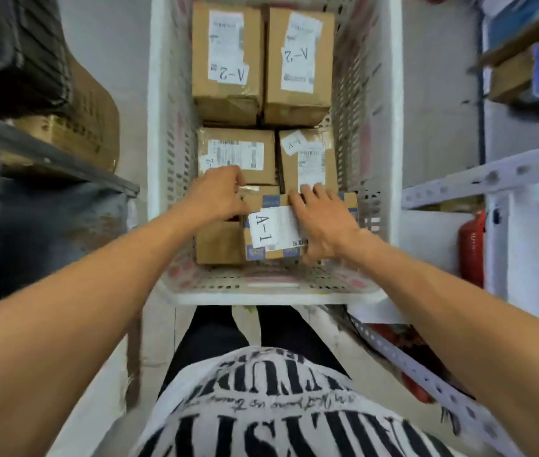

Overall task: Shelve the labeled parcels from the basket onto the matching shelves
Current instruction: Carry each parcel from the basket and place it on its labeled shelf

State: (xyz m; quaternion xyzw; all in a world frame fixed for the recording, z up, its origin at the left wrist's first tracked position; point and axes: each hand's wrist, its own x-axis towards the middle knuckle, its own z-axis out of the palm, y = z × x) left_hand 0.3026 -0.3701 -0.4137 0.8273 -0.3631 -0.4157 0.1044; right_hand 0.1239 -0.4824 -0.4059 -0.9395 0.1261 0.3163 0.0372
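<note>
both arms stretched forward and down into white basket (271,296), a-1 parcel (274,229) clasped between two hands.

far left: one grey shelf rail (47,150), one dark bag (14,51), one cardboard carton (93,107) on it. left hand (220,192) palm down, fingers curled over parcel's far left corner, gripping. right hand (322,222) spread across parcel's right end, thumb hooked on near side, grasping too. parcel at basket's near end, touching one plain brown box (218,242). six cartons counted: two a-2 parcels (228,57) (299,61) at far end, two middle-row parcels (238,153) (311,159) with labels partly hidden, two nearest. far right: one pale shelf rail (492,179), one red fire extinguisher (472,249).
</note>
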